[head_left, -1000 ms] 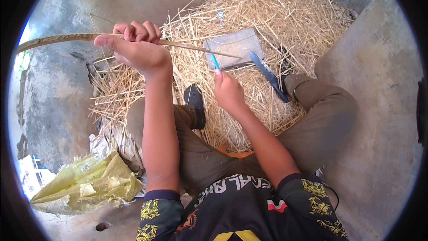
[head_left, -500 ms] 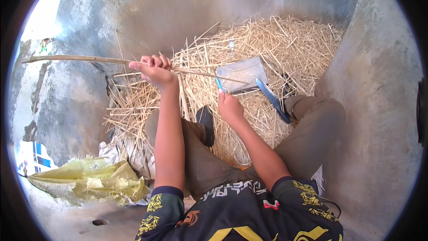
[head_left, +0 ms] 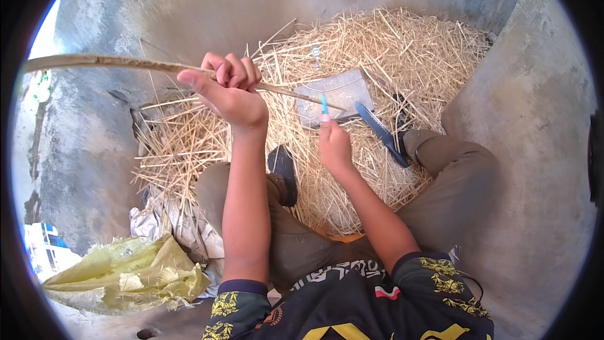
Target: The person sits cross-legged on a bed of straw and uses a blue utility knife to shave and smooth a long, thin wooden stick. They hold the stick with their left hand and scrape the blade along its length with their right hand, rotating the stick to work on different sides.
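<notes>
A long tan wooden stick point(head_left: 148, 64) runs through my left hand point(head_left: 229, 91), whose fingers are closed around it. Its thick end reaches the far left rim, and its thin end slopes down right over a grey slab point(head_left: 352, 84). My right hand point(head_left: 335, 148) is closed around a narrow light-blue tool point(head_left: 324, 104) that resembles a small knife blade. The tool stands upright in front of the slab and meets the stick's thin part in the view; whether they touch is unclear. A knife with a blue blade and dark handle point(head_left: 381, 131) lies beside the slab.
Straw and thin strips point(head_left: 390, 44) cover the floor between concrete walls point(head_left: 516, 151). A wristwatch-like item point(head_left: 316, 55) lies behind the slab. At left is a torn yellow sack point(head_left: 126, 277) beside crumpled whitish sacking point(head_left: 189, 220). My dark shoes point(head_left: 283, 173) rest on the straw.
My left hand has come nearer and slightly right with the stick. My right hand and the light-blue tool have shifted right along the stick's thin part. The view has also moved a little.
</notes>
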Action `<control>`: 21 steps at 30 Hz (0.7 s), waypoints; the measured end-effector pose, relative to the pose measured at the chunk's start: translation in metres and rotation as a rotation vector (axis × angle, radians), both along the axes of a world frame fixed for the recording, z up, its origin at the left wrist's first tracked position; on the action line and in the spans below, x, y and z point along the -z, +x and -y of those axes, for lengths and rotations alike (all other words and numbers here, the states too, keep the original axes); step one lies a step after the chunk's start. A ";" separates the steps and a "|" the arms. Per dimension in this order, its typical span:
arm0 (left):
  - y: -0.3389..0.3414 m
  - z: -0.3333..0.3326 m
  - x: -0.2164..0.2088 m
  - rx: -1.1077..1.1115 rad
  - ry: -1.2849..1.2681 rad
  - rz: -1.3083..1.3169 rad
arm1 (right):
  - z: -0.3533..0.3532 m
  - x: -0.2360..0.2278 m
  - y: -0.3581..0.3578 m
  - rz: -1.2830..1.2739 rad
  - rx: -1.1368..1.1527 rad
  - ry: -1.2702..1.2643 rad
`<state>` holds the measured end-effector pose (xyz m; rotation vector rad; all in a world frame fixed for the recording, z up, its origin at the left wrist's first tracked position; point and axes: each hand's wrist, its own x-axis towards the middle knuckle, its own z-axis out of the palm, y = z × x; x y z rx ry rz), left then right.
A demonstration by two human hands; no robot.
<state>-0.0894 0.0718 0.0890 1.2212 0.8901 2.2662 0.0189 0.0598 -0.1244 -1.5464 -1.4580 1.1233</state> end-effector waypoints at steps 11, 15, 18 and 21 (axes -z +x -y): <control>-0.024 0.000 -0.002 0.275 0.006 0.181 | 0.005 -0.021 0.010 -0.035 -0.189 -0.013; -0.014 0.001 -0.007 0.297 -0.045 0.184 | 0.000 0.006 0.013 0.094 -0.132 0.048; -0.023 0.002 -0.003 0.237 -0.043 0.213 | 0.006 -0.002 0.007 0.136 -0.115 0.020; -0.030 -0.001 -0.004 0.228 -0.024 0.243 | 0.012 -0.038 0.009 0.178 -0.192 -0.010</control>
